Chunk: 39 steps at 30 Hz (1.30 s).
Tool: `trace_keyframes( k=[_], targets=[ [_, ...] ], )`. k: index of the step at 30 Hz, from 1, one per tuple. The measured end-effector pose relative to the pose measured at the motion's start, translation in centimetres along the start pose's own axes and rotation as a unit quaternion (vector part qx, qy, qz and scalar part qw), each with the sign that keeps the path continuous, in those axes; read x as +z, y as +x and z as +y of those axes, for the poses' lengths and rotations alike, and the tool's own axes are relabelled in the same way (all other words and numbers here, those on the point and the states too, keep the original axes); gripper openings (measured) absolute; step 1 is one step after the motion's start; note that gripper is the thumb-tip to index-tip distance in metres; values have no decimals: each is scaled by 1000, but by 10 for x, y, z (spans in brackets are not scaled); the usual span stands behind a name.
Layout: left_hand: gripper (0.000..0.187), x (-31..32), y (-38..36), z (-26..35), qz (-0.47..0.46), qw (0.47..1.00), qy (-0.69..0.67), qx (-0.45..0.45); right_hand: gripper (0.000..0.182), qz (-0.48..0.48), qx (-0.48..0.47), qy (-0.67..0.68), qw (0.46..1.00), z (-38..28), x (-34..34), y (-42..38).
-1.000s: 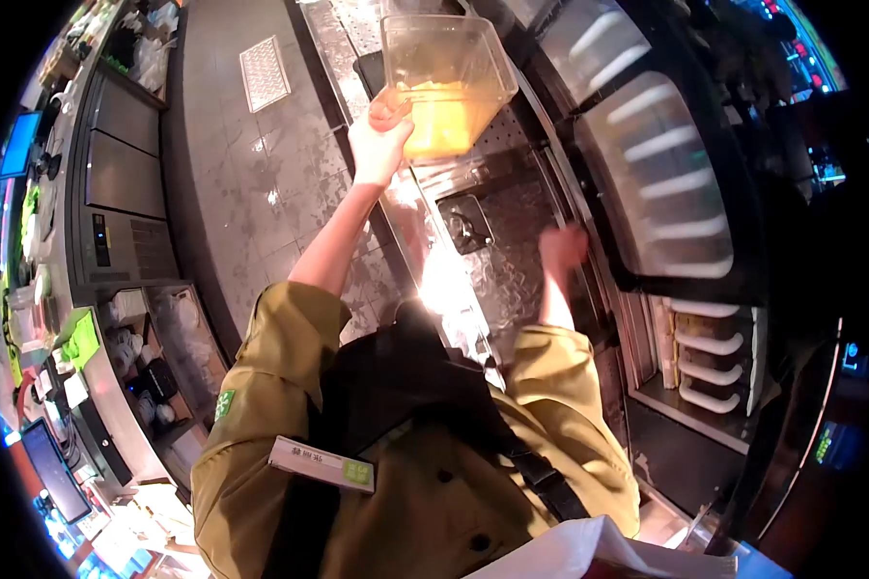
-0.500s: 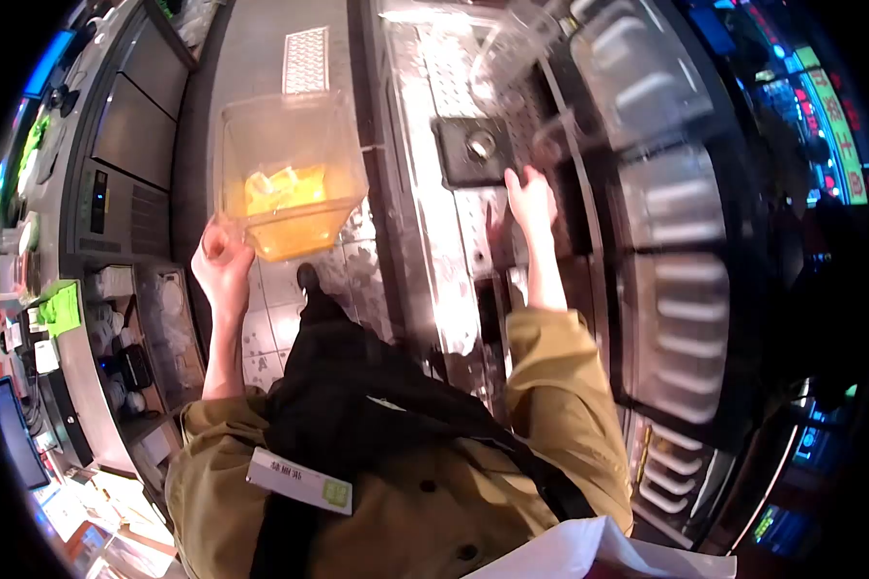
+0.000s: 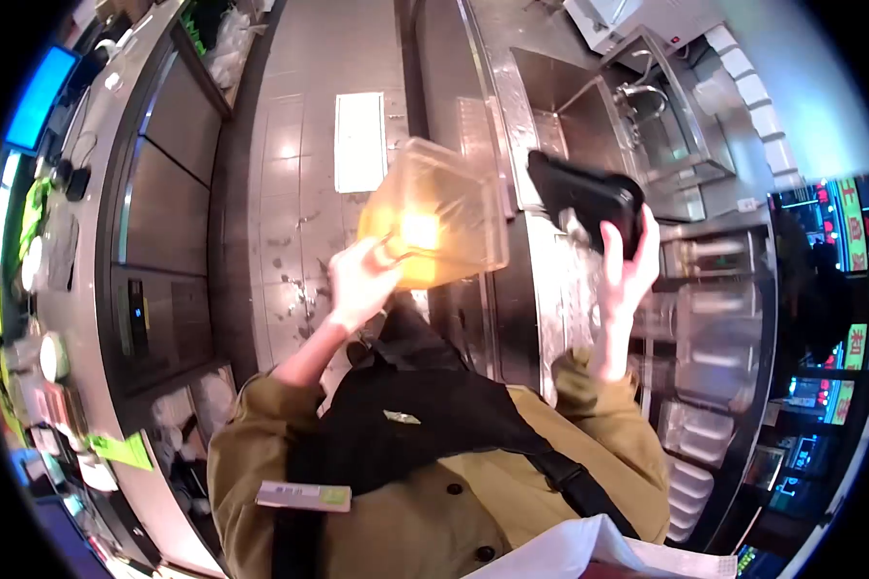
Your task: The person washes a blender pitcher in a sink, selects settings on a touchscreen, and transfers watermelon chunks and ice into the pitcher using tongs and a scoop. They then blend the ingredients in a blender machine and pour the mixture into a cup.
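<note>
My left hand (image 3: 365, 280) is closed on the near edge of a clear plastic container (image 3: 465, 207), which hangs tilted over the aisle. Yellow contents (image 3: 384, 224) show through its wall, with a bright glare on them. On the other side, my right hand (image 3: 632, 262) grips the near end of a black, box-like piece (image 3: 581, 193), fingers along its rounded end. That piece is raised and tilted above the metal counter (image 3: 550, 280); its exact kind I cannot make out.
A steel sink (image 3: 550, 82) with a faucet (image 3: 642, 96) lies ahead on the right. Clear bins (image 3: 714, 333) line the right side of the counter. Steel cabinets (image 3: 169, 164) run along the left. Between them is a wet tiled floor (image 3: 285, 232) with a bright reflection.
My right hand has taken hold of the black piece and lifted it off the counter. The container has swung right and tilted in my left hand. My view has moved forward, toward the sink.
</note>
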<state>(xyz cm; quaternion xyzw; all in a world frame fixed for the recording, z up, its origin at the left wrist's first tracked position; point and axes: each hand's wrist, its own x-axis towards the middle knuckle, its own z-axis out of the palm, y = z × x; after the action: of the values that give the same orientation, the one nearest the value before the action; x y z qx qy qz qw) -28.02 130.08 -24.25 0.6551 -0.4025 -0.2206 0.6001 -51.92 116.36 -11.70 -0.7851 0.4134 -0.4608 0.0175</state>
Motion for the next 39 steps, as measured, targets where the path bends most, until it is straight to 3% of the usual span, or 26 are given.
trace_keyframes(
  k=[2,4,6,8,9,11,18,20,22,23,24,26,27,30,33,34,35,36,37,38,39],
  targets=[
    [14,25,73,-12,-10,999,-3,43,40,-75,-129,-23,989,-7,66,54],
    [17,48,148,-20,-22,998,30,44,43,-75,-222,-37,971,1,138,95],
    [17,74,226,-34,-10,998,30,54,44,-132,-231,-71,961,17,193,134],
    [18,96,302,-38,-26,998,-47,22,41,-69,-296,-28,952,50,247,178],
    [20,107,345,-37,-6,996,-39,76,39,-84,-289,-36,953,60,270,210],
    [21,125,410,-36,-21,996,-58,71,38,-110,-252,-44,961,74,301,256],
    [22,190,660,-52,-65,987,-91,116,32,-29,-194,-52,979,146,449,432],
    [21,220,724,-71,-106,979,-123,119,25,-56,-132,-58,988,166,483,467],
    [20,263,799,-97,-157,955,-169,183,26,45,13,16,999,197,523,527],
    [19,279,818,-105,-185,951,-162,186,35,115,110,-110,981,211,541,547],
    [18,294,833,-113,-207,947,-155,188,51,125,185,-270,937,239,557,560],
    [19,325,855,-129,-261,939,-138,175,71,-19,452,-251,856,280,576,593],
    [21,332,862,-129,-300,932,-153,132,85,-62,516,-320,792,279,593,607],
    [24,339,891,-148,-474,867,-134,75,84,-82,508,-411,753,296,617,623],
    [30,306,979,-121,-673,692,-118,234,79,-85,462,-410,782,294,609,625],
    [29,320,1015,-82,-712,665,-105,201,74,-71,446,-416,789,295,610,621],
    [28,334,1050,-43,-747,638,-88,167,72,-47,468,-450,759,290,611,617],
    [28,370,1057,-23,-560,692,-213,403,70,-18,476,-487,732,294,610,625],
    [31,401,1061,7,-541,656,-234,472,68,26,470,-514,717,291,602,632],
    [37,444,1055,16,-521,601,-182,578,66,62,441,-532,721,298,602,626],
    [45,480,1037,-5,-497,550,-77,667,63,34,487,-478,730,306,611,614]
  ],
)
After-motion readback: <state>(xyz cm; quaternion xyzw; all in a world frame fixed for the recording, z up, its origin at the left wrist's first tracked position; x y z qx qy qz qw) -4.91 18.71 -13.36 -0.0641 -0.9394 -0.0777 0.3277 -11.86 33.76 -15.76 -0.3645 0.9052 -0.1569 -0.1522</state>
